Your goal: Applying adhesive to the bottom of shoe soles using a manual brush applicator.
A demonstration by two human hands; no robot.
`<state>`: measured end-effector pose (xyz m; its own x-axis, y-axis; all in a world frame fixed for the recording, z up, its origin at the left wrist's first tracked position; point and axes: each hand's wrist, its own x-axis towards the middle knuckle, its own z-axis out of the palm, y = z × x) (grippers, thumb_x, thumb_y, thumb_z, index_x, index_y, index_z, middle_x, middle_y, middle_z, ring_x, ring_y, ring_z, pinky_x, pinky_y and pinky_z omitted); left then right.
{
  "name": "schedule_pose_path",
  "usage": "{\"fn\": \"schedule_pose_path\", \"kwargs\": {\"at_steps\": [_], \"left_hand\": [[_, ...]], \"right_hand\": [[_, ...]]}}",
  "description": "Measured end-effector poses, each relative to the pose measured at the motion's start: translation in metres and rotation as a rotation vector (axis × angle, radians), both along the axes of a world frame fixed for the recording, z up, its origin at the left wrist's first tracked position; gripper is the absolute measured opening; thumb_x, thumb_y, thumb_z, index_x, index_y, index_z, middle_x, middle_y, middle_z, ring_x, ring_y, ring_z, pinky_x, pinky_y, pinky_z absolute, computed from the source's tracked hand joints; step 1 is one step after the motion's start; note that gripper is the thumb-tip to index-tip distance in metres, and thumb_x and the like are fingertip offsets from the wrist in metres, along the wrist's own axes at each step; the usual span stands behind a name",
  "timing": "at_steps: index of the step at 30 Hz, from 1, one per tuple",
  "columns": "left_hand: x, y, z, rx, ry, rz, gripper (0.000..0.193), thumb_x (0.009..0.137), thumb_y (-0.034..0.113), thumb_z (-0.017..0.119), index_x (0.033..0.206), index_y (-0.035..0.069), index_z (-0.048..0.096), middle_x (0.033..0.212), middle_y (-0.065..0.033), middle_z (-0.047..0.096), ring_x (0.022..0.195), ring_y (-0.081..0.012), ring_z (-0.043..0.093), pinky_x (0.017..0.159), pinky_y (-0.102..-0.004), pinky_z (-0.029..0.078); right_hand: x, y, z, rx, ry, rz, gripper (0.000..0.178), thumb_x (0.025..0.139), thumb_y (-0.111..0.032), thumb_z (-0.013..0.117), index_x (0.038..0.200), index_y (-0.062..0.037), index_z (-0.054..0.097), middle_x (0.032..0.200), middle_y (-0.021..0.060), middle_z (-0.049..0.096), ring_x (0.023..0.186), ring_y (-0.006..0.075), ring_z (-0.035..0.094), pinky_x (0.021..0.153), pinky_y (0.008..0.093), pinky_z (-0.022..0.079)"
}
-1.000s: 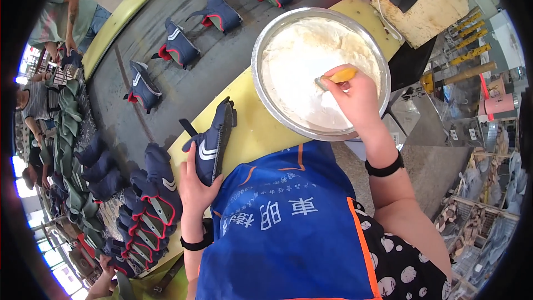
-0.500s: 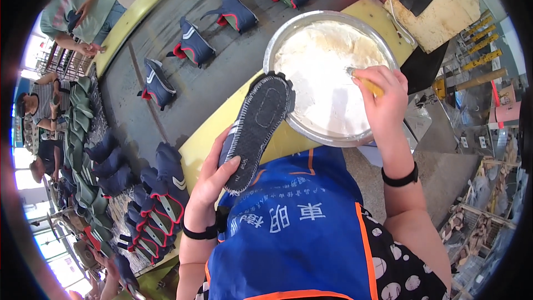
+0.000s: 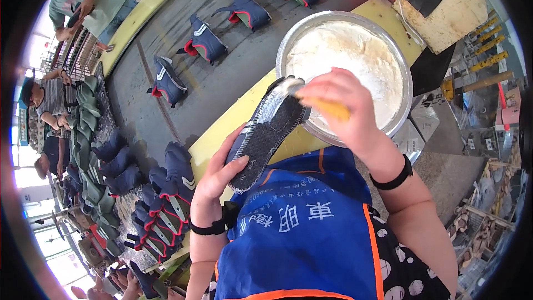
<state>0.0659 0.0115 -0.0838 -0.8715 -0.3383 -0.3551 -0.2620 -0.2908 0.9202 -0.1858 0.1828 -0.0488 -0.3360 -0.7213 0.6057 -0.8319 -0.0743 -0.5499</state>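
Head view: the left hand (image 3: 217, 175) clamps a navy shoe (image 3: 258, 144) above the blue apron (image 3: 294, 255), which bears pale lettering, its stitched underside (image 3: 261, 147) turned up, apparently to bare it to the yellow-handled brush (image 3: 332, 109) gripped in the right hand (image 3: 347, 105). A metal basin (image 3: 407, 78) of white paste (image 3: 355, 50) sits just beyond, seemingly for easy dipping.

lane: grey belt (image 3: 244, 58) between shoe row (image 3: 206, 41) and bowl (image 3: 407, 80) | block: held shoe (image 3: 260, 140)
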Motion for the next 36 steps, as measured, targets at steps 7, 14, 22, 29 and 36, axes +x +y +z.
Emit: {"fn": "schedule_pose_path", "kwargs": {"at_steps": [7, 14, 22, 29, 36], "left_hand": [[0.009, -0.003, -0.022, 0.135, 0.036, 0.023, 0.079, 0.087, 0.026, 0.066, 0.155, -0.001, 0.036, 0.149, -0.0181, 0.050, 0.138, -0.0278, 0.048, 0.117, -0.0379, 0.031], [0.011, 0.004, -0.019, 0.083, 0.041, 0.032, 0.077, 0.088, 0.023, 0.064, 0.155, -0.001, 0.035, 0.148, -0.0188, 0.051, 0.138, -0.0279, 0.048, 0.117, -0.0384, 0.032], [0.016, 0.021, -0.008, 0.221, 0.058, 0.070, 0.074, 0.092, 0.020, 0.061, 0.156, 0.000, 0.031, 0.146, -0.0190, 0.051, 0.134, -0.0276, 0.051, 0.113, -0.0381, 0.039], [0.014, 0.018, -0.006, 0.083, 0.066, 0.031, 0.074, 0.091, 0.018, 0.062, 0.156, -0.001, 0.031, 0.145, -0.0186, 0.051, 0.131, -0.0263, 0.053, 0.111, -0.0379, 0.041], [0.018, -0.004, -0.021, 0.092, 0.087, -0.021, 0.074, 0.092, 0.025, 0.062, 0.156, -0.001, 0.033, 0.144, -0.0174, 0.053, 0.129, -0.0253, 0.054, 0.109, -0.0371, 0.043]], "right_hand": [[0.008, 0.007, -0.003, -0.053, -0.355, -0.175, 0.013, 0.087, -0.008, 0.076, 0.099, -0.0061, 0.074, 0.089, 0.0067, 0.070, 0.079, 0.0222, 0.069, 0.071, 0.0318, 0.053], [0.023, -0.006, -0.011, 0.005, -0.380, -0.324, 0.010, 0.087, -0.008, 0.075, 0.085, -0.0039, 0.067, 0.079, 0.0088, 0.064, 0.068, 0.0234, 0.065, 0.063, 0.0323, 0.050], [0.066, 0.015, -0.003, 0.082, -0.444, -0.262, 0.021, 0.087, -0.011, 0.075, 0.077, -0.0032, 0.058, 0.065, 0.0093, 0.056, 0.055, 0.0215, 0.052, 0.055, 0.0330, 0.043], [0.037, 0.006, 0.005, 0.228, -0.441, -0.239, 0.031, 0.088, -0.021, 0.078, 0.073, -0.0009, 0.060, 0.058, 0.0105, 0.060, 0.047, 0.0191, 0.054, 0.050, 0.0335, 0.044], [-0.017, -0.028, 0.010, 0.361, -0.209, -0.208, 0.025, 0.086, -0.023, 0.076, 0.079, -0.0024, 0.064, 0.063, 0.0123, 0.063, 0.058, 0.0302, 0.062, 0.058, 0.0400, 0.049]]}}
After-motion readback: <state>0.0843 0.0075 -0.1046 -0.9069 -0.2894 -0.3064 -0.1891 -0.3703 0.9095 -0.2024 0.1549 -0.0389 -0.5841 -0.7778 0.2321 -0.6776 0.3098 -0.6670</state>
